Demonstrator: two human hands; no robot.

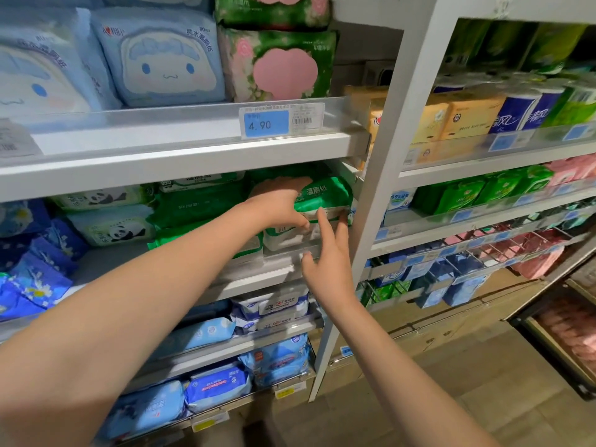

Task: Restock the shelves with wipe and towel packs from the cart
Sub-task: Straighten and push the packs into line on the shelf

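Left hand (283, 204): we see it grasping the green wipe pack (325, 195), thumb underneath.
Right hand (329, 262): released, fingers straight, index tip at the pack's front edge.
Pack: atop a stack, right end of the middle shelf (251, 272).

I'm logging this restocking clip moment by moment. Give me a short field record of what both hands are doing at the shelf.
left hand: grips the green wipe pack, fingers over it, thumb under
right hand: fingers straight, index fingertip at the pack's lower front edge
pack position: right end of the middle shelf, on top of another pack
neighbours: panda packs to the left
shelf above: blue cartoon packs, price tag reading 4.90
cart: not in view
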